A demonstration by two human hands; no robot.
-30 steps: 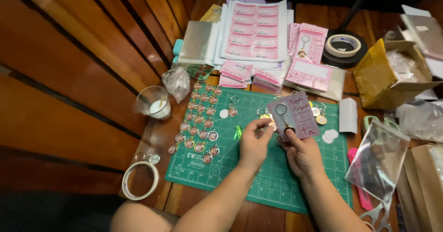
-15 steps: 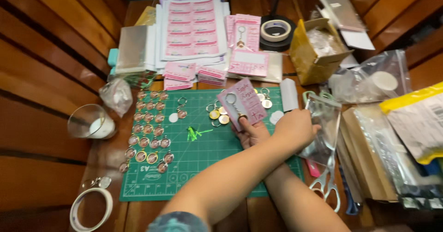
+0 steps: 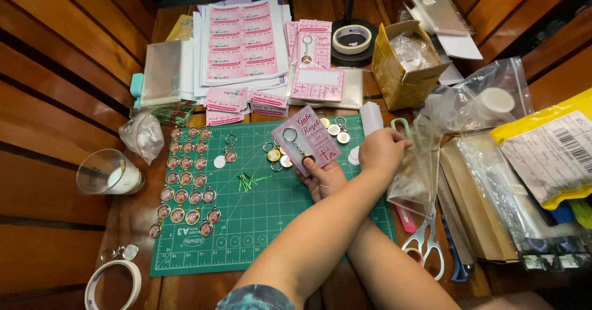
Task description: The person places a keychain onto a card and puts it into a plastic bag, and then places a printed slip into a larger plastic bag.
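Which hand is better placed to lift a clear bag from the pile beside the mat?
Probably the left. The left hand has crossed over and its fingers are at the clear bag, while the right hand is busy holding the pink card with its keychain.

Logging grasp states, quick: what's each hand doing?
Left hand: closed on clear plastic bag.
Right hand: holding pink rectangular paper card with metal keychain.

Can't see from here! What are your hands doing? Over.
Right hand grips pink keychain card. Left hand crossed over, at clear bag, grip unclear. Scissors nearby, not blocking.
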